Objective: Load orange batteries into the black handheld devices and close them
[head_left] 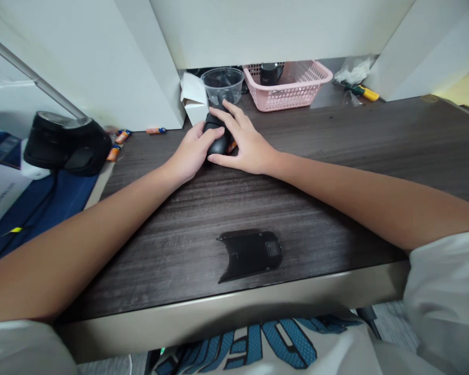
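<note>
A black computer mouse [218,144] is gripped between both hands near the back of the dark wooden desk. My left hand [195,148] closes on its left side, with the thumb lying over the top. From the right, my right hand [246,136] holds it between thumb and fingers. A bit of orange, looking like a battery [232,146], shows between the mouse and my right hand. The mouse's underside is hidden. Closer to me, a curved black cover [253,255] with a small grid patch lies on the desk, apart from both hands.
Behind the hands stand a white box [195,99], a clear plastic tub [222,86] and a pink basket [289,96] with a black mug [271,74]. Orange batteries [155,130] lie at the left, near a black lamp base [68,143]. White panels rise behind.
</note>
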A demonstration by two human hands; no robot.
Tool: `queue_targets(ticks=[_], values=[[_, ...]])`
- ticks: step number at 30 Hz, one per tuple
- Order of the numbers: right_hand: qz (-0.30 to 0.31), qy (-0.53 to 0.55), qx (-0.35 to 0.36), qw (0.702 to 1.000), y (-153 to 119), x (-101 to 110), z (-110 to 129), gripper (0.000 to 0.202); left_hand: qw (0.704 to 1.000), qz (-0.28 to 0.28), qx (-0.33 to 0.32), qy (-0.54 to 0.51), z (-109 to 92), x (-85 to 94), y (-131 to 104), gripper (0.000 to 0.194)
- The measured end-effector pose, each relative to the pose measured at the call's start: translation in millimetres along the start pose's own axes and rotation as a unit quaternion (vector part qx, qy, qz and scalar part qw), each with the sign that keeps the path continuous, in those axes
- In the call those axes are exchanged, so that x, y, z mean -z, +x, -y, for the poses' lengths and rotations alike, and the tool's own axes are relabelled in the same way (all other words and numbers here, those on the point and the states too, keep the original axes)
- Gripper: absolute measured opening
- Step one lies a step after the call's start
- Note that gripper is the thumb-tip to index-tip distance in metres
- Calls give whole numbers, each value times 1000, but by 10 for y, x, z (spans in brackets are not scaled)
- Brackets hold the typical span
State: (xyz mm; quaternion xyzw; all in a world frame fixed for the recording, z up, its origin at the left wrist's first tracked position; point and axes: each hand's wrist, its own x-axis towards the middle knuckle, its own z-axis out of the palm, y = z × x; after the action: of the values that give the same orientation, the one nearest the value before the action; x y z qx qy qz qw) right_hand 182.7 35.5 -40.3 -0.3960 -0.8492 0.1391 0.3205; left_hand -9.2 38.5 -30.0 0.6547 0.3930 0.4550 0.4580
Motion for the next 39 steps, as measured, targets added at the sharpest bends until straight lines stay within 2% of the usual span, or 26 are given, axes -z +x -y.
queue_targets(ticks=[15, 27, 39], values=[[1, 0, 2, 1000, -4, 11, 6, 109, 1000, 4, 7, -12, 4, -1, 1, 22], [3, -4, 5, 1000, -4, 1, -11, 108, 999, 13, -27, 21, 67, 33, 24, 25], [1, -3, 5, 1000, -2, 2, -10, 108, 1000, 12, -14, -8, 65, 27, 25, 22]])
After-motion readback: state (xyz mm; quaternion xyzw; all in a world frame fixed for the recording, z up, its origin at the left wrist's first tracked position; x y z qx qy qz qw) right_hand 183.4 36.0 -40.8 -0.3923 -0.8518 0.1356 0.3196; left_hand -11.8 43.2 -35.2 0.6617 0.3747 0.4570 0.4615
